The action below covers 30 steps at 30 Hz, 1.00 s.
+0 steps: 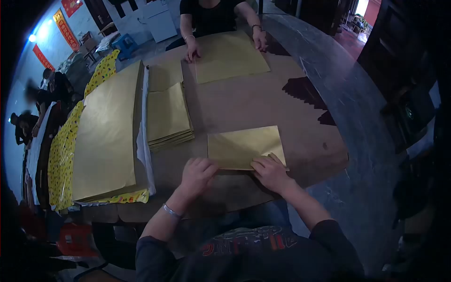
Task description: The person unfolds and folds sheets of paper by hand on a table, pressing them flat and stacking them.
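Observation:
A folded sheet of gold paper point(244, 145) lies on the brown-covered table in front of me. My left hand point(195, 176) is closed at its near left corner, fingertips on the edge. With curled fingers, my right hand point(271, 173) grips the near edge toward the right corner. The thumbs are partly hidden. To the left stands a stack of folded gold papers point(169, 115), apart from my hands. Farther left is a thick pile of large flat gold sheets point(110, 131).
Across the table point(319, 145), another person's hands point(193, 49) rest on a large gold sheet point(230, 58). Yellow patterned wrapping point(63, 169) lies under the big pile. Dark torn patches point(305, 91) mark the right side. A blue stool point(124, 44) stands behind. More people point(58, 87) are at far left.

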Available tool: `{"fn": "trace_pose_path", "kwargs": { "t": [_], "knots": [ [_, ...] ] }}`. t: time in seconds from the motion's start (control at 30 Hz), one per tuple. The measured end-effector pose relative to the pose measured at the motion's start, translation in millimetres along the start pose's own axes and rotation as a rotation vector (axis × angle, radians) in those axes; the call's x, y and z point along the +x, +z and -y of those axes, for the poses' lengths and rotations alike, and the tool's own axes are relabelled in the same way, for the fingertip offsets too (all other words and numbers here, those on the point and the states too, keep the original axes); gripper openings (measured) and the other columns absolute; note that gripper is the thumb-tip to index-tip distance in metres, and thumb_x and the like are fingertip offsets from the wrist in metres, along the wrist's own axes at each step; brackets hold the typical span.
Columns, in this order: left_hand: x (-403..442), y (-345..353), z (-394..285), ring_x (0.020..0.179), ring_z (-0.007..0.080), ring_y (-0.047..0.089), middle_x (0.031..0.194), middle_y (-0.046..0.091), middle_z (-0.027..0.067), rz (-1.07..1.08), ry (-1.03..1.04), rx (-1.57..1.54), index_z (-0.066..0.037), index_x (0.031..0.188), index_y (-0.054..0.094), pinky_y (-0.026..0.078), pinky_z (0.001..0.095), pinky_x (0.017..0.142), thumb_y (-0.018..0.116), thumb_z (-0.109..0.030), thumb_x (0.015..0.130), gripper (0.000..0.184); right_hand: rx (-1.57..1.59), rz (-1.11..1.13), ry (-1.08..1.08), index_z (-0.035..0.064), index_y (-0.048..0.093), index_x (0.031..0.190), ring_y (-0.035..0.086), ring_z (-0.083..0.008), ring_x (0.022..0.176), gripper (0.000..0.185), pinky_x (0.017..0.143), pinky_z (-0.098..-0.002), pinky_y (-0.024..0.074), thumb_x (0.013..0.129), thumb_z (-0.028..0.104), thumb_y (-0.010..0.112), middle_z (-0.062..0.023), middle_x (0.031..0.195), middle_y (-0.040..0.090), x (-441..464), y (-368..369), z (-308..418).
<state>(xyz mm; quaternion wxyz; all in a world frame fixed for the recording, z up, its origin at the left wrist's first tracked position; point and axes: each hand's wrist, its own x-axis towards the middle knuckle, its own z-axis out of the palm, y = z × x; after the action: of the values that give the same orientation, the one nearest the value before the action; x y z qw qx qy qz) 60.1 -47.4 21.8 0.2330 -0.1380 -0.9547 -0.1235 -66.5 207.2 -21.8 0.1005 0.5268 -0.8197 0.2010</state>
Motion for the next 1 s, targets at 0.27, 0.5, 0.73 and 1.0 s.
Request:
{"fn": "trace_pose_path", "kwargs": {
  "t": [0.27,0.5,0.73,1.0],
  "knots": [
    [34,-2,-3,0.086,0.0296,0.063,0.100,0.064,0.0132,-0.477,-0.370,-0.329,-0.003,0.103,0.064,0.052,0.0358,0.071,0.079,-0.007,0.076,0.031,0.287,-0.373,0.125,0.0049,0.065,0.095,0.067,-0.0332,0.073,0.012,0.063,-0.0411,0.0531,0.084,0.008,0.070,-0.0139,0.082,0.068,12,-15,-7],
    [49,0,-9,0.093,0.0289,0.061,0.099,0.063,0.0118,-0.467,-0.312,-0.376,-0.005,0.101,0.066,0.050,0.0363,0.080,0.076,-0.004,0.077,0.026,0.274,-0.340,0.160,0.0039,0.066,0.096,0.067,-0.0335,0.076,0.012,0.066,-0.0399,0.0534,0.084,0.005,0.069,-0.0151,0.086,0.068,8,-21,-6],
    [58,-6,-15,0.090,0.0275,0.058,0.095,0.061,0.0095,-0.389,-0.256,-0.439,-0.005,0.092,0.067,0.047,0.0378,0.078,0.076,-0.008,0.076,0.018,0.268,-0.331,0.125,0.0039,0.067,0.098,0.067,-0.0341,0.077,0.017,0.067,-0.0400,0.0529,0.082,0.000,0.068,-0.0154,0.087,0.068,9,-22,-7],
    [61,-2,-33,0.088,0.0246,0.053,0.089,0.056,0.0060,-0.402,-0.322,-0.621,-0.005,0.086,0.068,0.043,0.0354,0.078,0.076,-0.011,0.079,0.013,0.239,-0.252,0.148,0.0042,0.065,0.098,0.066,-0.0352,0.081,0.019,0.068,-0.0431,0.0535,0.079,0.002,0.068,-0.0160,0.088,0.067,2,-21,-10]
  ]
}}
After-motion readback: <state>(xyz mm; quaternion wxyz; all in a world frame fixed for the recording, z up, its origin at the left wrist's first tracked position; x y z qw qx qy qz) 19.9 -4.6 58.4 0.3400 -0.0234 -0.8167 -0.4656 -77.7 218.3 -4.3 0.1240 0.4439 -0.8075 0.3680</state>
